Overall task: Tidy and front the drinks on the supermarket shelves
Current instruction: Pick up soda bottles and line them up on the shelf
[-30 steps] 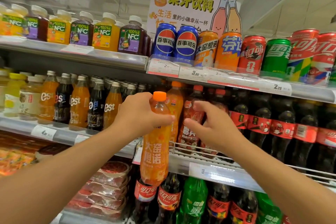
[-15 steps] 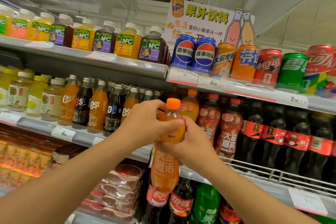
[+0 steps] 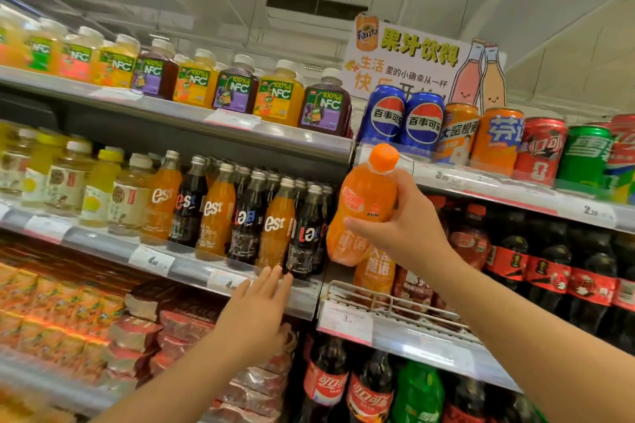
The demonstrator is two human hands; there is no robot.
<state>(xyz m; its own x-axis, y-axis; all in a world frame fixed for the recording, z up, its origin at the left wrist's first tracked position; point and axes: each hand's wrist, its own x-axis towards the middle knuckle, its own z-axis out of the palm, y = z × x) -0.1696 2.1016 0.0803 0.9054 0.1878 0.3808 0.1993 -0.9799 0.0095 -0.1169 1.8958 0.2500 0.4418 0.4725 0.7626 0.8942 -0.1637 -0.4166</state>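
One hand only, the right hand [image 3: 395, 230], grips the orange bottle [image 3: 364, 206] mid-air while the left hand [image 3: 261, 306] reaches flat-fingered toward the est bottles [image 3: 275, 227] at the shelf's front edge [image 3: 192, 271], so a nudge could topple them.

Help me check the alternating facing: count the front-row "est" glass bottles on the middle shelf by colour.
Orange glass est bottles: 3
Dark cola-coloured glass est bottles: 3
Total: 6

A Fanta promotional sign [image 3: 409, 55] tops the shelving — ceiling vent [image 3: 316, 5] overhead.
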